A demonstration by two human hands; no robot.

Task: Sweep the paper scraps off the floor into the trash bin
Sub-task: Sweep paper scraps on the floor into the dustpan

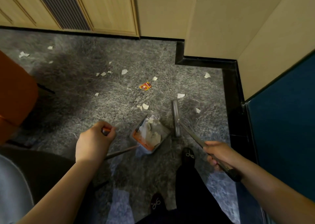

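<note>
Item 1: torn white paper scraps [145, 106], scattered over the grey mottled carpet floor [81, 87]. Several lie near the middle, one pair just ahead of the dustpan, one beside the black skirting [231, 94] at the right, a few well apart at far left. Judged very light and limp; likely to flutter or snag in the pile, so short, low strokes should suit better than long ones

Item 2: small red and yellow printed wrapper [145, 86], flat on the carpet among the scraps; judged equally light

Item 3: grey long-handled dustpan with orange inner edge [150, 136], mouth toward the scraps, resting on the floor and already holding a heap of crumpled pale paper. Judged stiff plastic, light; the load sits loose and may spill if tilted forward. Best held at the top of its thin handle, where the left hand [95, 138] grips it, fingers curled round the orange-tipped end

Item 4: grey narrow-headed broom on a metal pole [176, 119], head on the carpet just right of the dustpan. Judged stiff and light. The right hand [219, 153] is wrapped round the pole above its dark grip sleeve

Item 5: trash bin, not identifiable in view

Also present: orange upholstered seat [15, 90], far left; a dark-socked foot [188, 155] just behind the dustpan
</note>
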